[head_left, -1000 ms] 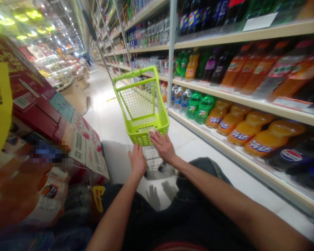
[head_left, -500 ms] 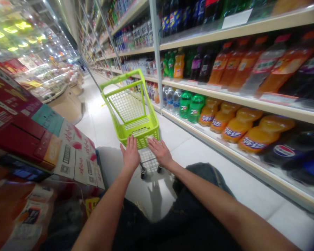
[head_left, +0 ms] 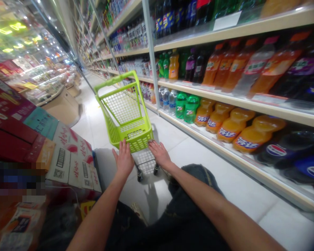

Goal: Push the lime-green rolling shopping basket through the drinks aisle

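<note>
lime-green shopping cart point(head_left: 132, 127) stands on the aisle floor point(head_left: 183, 150), between stacked cartons point(head_left: 68, 157) and drinks shelving point(head_left: 225, 97). the left hand point(head_left: 125, 161) has its fingers spread at the basket's near rim; the right hand point(head_left: 159, 153) lays extended, slightly parted fingers at the near right corner. uneven pressure could swing the cart on its casters point(head_left: 140, 176) into the shelving, jostling the orange soda bottles point(head_left: 226, 129).

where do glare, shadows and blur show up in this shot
In the head view, glare whitens the floor left of the cart, and a shadow falls below it; in the same head view, the yellow-green lights at upper left smear out of focus, and bottles near the right edge look stretched and soft.
</note>
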Tool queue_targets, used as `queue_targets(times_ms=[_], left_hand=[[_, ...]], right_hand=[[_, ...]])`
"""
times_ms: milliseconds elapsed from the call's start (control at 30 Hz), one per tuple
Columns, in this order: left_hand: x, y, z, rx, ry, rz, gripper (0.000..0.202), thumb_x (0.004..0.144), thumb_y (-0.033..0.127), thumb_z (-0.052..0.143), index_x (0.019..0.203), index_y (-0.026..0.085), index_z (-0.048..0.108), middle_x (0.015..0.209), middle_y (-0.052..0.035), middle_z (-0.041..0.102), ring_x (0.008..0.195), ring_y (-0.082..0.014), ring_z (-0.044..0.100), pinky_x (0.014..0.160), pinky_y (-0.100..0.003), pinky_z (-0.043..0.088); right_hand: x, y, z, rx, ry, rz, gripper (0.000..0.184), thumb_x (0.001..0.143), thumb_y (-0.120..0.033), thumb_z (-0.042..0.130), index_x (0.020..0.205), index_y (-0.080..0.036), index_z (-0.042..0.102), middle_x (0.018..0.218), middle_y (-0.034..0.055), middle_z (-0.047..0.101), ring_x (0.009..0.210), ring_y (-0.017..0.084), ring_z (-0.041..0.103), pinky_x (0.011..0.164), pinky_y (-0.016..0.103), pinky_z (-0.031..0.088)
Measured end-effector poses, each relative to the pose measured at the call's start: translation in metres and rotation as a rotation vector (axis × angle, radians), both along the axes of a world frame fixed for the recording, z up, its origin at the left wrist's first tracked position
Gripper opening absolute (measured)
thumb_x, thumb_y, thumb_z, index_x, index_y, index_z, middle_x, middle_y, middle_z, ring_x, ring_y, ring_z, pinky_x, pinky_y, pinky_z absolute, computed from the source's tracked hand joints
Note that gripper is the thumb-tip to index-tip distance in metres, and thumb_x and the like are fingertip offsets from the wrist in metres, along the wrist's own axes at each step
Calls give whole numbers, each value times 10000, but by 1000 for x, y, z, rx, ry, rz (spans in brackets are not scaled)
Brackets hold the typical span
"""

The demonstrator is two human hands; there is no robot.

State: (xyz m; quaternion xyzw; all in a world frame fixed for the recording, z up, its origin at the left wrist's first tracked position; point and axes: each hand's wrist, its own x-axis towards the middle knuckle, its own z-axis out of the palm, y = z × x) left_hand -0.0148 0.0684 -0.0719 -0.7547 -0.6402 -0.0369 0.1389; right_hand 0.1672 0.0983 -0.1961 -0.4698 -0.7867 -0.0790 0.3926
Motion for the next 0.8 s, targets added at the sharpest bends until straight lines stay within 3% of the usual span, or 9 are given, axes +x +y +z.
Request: queue_targets(times_ms=[167, 233, 300, 467, 533, 600, 667, 733, 800], left_hand=[[0, -3, -3, 11, -11, -11, 617, 725, 127, 409, 1337, 78, 351, 1479, -127, 201, 1371, -260, 145, 1069, -595, 107], [2, -4, -5, 14, -12, -32, 634, 715, 131, 424, 1342, 79, 343, 1482, -131, 190, 1372, -265, 135, 1068, -595, 106], [4, -6, -8, 10, -11, -52, 642, 708, 131, 432, 1343, 86, 346, 1483, -131, 186, 1373, -267, 131, 1066, -597, 106], [7, -8, -8, 1, -13, -60, 639, 692, 118, 433, 1329, 106, 377, 1486, -127, 175, 1374, -270, 125, 1056, -607, 118], [4, -7, -5, -10, -14, -73, 640, 689, 116, 430, 1327, 115, 381, 1488, -118, 171, 1374, -266, 131, 1053, -609, 126], [0, -7, -3, -21, -11, -102, 641, 689, 114, 422, 1328, 123, 378, 1488, -106, 176, 1372, -255, 144, 1057, -603, 127], [-6, -8, -3, -20, -10, -125, 645, 692, 111, 414, 1335, 120, 365, 1489, -101, 176, 1372, -242, 149, 1065, -589, 123], [-11, -11, -7, -16, -16, -122, 648, 697, 107, 406, 1343, 110, 349, 1490, -104, 167, 1373, -236, 146, 1069, -580, 124], [-14, -15, -14, -30, -24, -102, 645, 700, 97, 398, 1343, 103, 347, 1490, -108, 168, 1374, -235, 143, 1070, -577, 124]], right_hand=[[7, 4, 52, 120, 166, -107, 444, 861, -119, 351, 1288, -186, 454, 1342, 91, 466, 1346, 200, 233, 1076, 494, 196], [4, 13, 59, 135, 195, -135, 445, 864, -126, 345, 1292, -193, 450, 1353, 86, 454, 1347, 195, 229, 1078, 486, 199], [-1, 19, 48, 113, 200, -133, 449, 857, -107, 335, 1279, -190, 465, 1351, 92, 456, 1341, 188, 246, 1070, 467, 229], [-10, 12, -15, -56, 167, -118, 439, 812, -53, 353, 1182, -179, 554, 1298, 113, 510, 1289, 203, 355, 1018, 472, 323], [-10, 4, -21, -92, 155, -103, 432, 805, -48, 347, 1152, -170, 573, 1247, 120, 554, 1255, 209, 405, 991, 473, 358], [-10, -3, -6, -68, 198, -124, 450, 811, -58, 336, 1201, -162, 535, 1269, 123, 535, 1270, 207, 384, 997, 468, 355], [-11, -5, 23, 12, 276, -167, 491, 819, -74, 334, 1288, -169, 447, 1350, 113, 452, 1320, 196, 296, 1037, 466, 305], [-17, -3, 53, 100, 307, -166, 497, 839, -97, 340, 1323, -191, 400, 1393, 92, 398, 1351, 193, 215, 1069, 488, 237], [-27, 0, 70, 161, 261, -108, 471, 854, -106, 345, 1306, -211, 422, 1376, 73, 426, 1356, 182, 198, 1077, 481, 221]])
